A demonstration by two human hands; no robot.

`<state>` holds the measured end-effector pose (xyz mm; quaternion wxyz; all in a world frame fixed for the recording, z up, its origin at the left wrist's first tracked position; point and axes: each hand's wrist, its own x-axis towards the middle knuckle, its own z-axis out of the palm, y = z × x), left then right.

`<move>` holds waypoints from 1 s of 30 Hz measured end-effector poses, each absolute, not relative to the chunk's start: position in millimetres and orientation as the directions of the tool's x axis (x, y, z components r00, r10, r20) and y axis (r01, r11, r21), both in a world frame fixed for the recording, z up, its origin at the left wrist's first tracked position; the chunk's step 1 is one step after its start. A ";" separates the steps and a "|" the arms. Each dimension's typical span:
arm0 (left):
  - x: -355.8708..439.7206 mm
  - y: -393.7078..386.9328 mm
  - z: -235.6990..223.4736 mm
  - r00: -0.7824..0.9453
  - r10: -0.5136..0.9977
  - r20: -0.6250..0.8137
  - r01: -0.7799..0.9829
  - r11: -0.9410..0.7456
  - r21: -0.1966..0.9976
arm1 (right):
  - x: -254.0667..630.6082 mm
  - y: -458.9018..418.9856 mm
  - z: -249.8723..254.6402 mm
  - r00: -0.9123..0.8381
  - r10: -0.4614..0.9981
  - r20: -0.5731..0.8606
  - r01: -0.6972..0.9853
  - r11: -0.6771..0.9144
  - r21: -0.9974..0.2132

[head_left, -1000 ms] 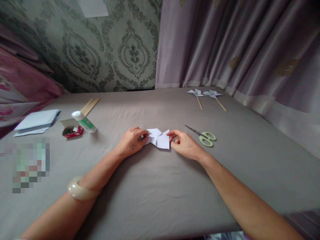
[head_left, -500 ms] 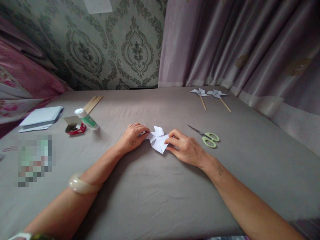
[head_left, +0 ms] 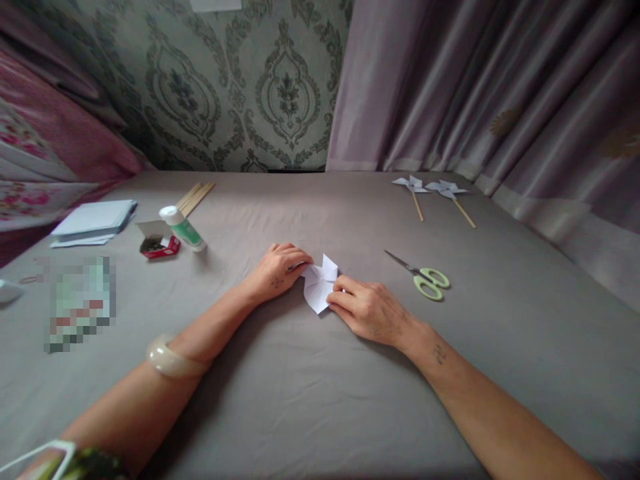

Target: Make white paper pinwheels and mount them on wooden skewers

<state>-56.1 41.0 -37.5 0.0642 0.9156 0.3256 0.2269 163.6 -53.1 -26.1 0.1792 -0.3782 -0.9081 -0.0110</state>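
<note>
Paper (head_left: 317,292) is placed on the grey cloth (head_left: 300,400), between the hands, neither being nearer. Its left edge is pinched by fingers of the left hand (head_left: 278,272), its right edge by those of the right hand (head_left: 377,312).

I lose parts of the folded paper (head_left: 319,290) behind the left hand (head_left: 281,272) and right hand (head_left: 377,312), the wall sheet's (head_left: 216,5) top past the frame, and the pixelated item's (head_left: 80,300) details.

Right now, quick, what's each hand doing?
Left hand: closed on the folded white paper at its left edge.
Right hand: fingers pinching the same paper's right side.
</note>
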 end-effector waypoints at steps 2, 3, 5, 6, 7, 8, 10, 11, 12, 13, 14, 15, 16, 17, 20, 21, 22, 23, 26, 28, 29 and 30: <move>-54.9 38.3 -36.1 0.671 0.630 0.391 0.568 -0.776 0.274 | 162.7 -53.5 -26.0 -0.652 0.685 0.325 0.692 0.713 -0.115; -54.2 35.6 -34.5 0.660 0.630 0.409 0.567 -0.775 0.277 | 162.4 -53.6 -26.0 -0.650 0.688 0.323 0.693 0.711 -0.119; -52.0 27.6 -29.5 0.639 0.623 0.450 0.561 -0.778 0.281 | 162.0 -53.8 -26.1 -0.645 0.693 0.323 0.692 0.709 -0.137; -50.6 22.4 -26.4 0.642 0.612 0.461 0.550 -0.787 0.279 | 161.8 -53.9 -26.3 -0.642 0.694 0.324 0.691 0.708 -0.148; -49.0 16.8 -23.2 0.650 0.599 0.467 0.537 -0.798 0.275 | 161.6 -53.9 -26.7 -0.639 0.697 0.325 0.689 0.707 -0.159; -47.4 11.1 -20.2 0.672 0.579 0.462 0.518 -0.813 0.266 | 161.4 -53.8 -27.1 -0.637 0.700 0.323 0.689 0.705 -0.169; -44.7 0.5 -15.7 0.725 0.539 0.428 0.482 -0.842 0.243 | 161.1 -53.8 -28.0 -0.633 0.707 0.315 0.691 0.700 -0.182; -44.1 -3.8 -14.4 0.751 0.523 0.403 0.469 -0.852 0.232 | 161.0 -53.8 -28.4 -0.630 0.712 0.310 0.694 0.696 -0.187; -43.9 -7.4 -13.8 0.772 0.509 0.380 0.459 -0.861 0.221 | 160.9 -53.9 -28.7 -0.628 0.716 0.305 0.696 0.692 -0.192; -44.3 -10.1 -13.8 0.788 0.501 0.359 0.454 -0.866 0.210 | 160.8 -53.9 -29.0 -0.625 0.720 0.300 0.699 0.688 -0.195; -45.1 -12.1 -14.3 0.797 0.497 0.343 0.455 -0.867 0.202 | 160.8 -54.0 -29.3 -0.624 0.724 0.295 0.701 0.685 -0.197; -46.2 -13.5 -15.2 0.802 0.497 0.332 0.458 -0.868 0.194 | 160.7 -54.1 -29.6 -0.622 0.727 0.291 0.704 0.682 -0.198; -47.3 -14.4 -16.3 0.802 0.500 0.326 0.463 -0.866 0.189 | 160.5 -54.2 -29.9 -0.620 0.731 0.286 0.708 0.678 -0.199; -48.3 -15.0 -17.5 0.800 0.504 0.324 0.468 -0.864 0.187 | 160.2 -54.4 -30.1 -0.615 0.736 0.281 0.711 0.672 -0.204; -50.1 -15.5 -20.8 0.795 0.510 0.329 0.474 -0.860 0.188 | 158.2 -55.0 -30.0 -0.576 0.768 0.278 0.726 0.638 -0.257; -50.3 -15.5 -21.8 0.794 0.510 0.332 0.472 -0.860 0.191 | 157.2 -55.3 -29.7 -0.553 0.785 0.279 0.732 0.617 -0.287; -50.4 -15.4 -22.7 0.793 0.509 0.335 0.471 -0.861 0.194 | 156.2 -55.6 -29.2 -0.522 0.805 0.282 0.739 0.592 -0.321; -50.5 -15.3 -23.6 0.792 0.509 0.337 0.470 -0.861 0.196 | 155.1 -55.9 -28.8 -0.488 0.825 0.284 0.744 0.564 -0.358; -51.0 -14.8 -25.7 0.792 0.507 0.339 0.468 -0.862 0.195 | 152.1 -56.0 -27.8 -0.387 0.880 0.276 0.751 0.474 -0.460; -51.3 -14.6 -26.3 0.794 0.507 0.337 0.469 -0.862 0.191 | 150.4 -55.5 -28.1 -0.340 0.903 0.262 0.748 0.428 -0.507; -51.3 -14.6 -26.2 0.795 0.505 0.335 0.468 -0.863 0.190 | 149.5 -55.1 -28.6 -0.318 0.913 0.255 0.749 0.407 -0.523; -51.3 -14.7 -26.0 0.797 0.503 0.335 0.467 -0.864 0.188 | 148.6 -54.7 -29.1 -0.295 0.923 0.249 0.752 0.385 -0.536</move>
